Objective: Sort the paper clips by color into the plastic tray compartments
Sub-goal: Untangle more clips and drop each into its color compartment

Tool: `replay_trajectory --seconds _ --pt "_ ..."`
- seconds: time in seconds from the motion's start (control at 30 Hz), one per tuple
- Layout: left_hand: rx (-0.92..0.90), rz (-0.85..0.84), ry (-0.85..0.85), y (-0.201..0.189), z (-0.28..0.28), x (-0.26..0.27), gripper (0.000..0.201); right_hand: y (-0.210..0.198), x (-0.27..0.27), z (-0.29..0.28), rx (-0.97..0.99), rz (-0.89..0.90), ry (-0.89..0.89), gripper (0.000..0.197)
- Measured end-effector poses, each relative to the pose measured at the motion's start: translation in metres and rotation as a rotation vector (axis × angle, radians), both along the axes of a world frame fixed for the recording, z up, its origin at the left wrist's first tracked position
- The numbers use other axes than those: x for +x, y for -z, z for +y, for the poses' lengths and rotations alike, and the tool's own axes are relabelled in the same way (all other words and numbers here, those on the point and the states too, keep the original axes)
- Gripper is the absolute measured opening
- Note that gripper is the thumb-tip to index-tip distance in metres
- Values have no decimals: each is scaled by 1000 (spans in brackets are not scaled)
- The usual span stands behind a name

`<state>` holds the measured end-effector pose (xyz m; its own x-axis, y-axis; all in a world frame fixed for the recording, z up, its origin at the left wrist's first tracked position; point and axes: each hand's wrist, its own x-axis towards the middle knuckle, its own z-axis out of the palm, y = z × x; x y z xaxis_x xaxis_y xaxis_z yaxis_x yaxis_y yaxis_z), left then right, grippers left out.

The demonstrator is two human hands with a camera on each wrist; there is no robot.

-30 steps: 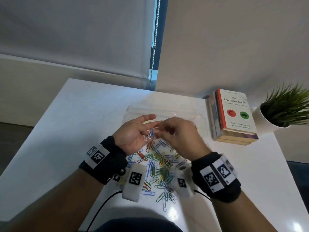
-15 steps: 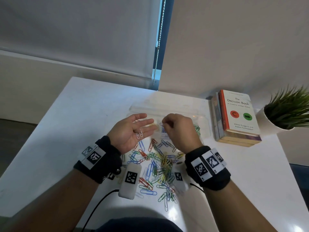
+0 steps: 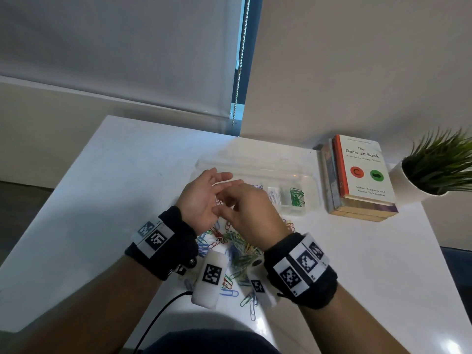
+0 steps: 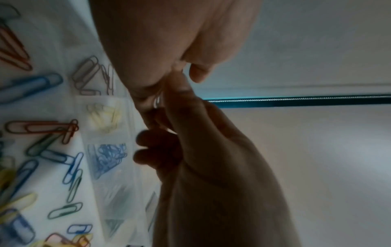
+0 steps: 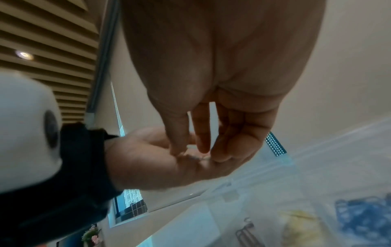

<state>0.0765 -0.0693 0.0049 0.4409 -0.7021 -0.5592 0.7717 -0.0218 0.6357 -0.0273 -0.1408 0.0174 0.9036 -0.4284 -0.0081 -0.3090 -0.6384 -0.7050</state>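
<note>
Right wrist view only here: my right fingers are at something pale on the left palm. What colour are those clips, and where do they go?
Observer: In the head view they are white paper clips. They lie on the open left hand, and the right hand pinches at them.
Operator: Is there a white compartment in the tray?
Observer: Yes. The plastic tray holds a white batch, just to the right of your right hand.
Operator: What sits beside it?
Observer: Green clips, in the next compartment toward the books.
</note>
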Motion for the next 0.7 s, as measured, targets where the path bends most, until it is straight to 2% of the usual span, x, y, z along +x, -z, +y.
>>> replay_trajectory --seconds 0.3,0.47,0.6,0.7 --pt "-11 -50 68 -11 -12 -15 45 5 -5 -12 108 30 145 15" --pt "-65 -96 196 -16 -18 -21 53 4 -11 -22 72 22 208 12" --pt "-106 -118 238 -18 -24 -27 53 2 -15 -26 60 30 219 10" --pt "-119 -158 260 -18 -25 -32 50 0 -18 -30 141 67 217 11"
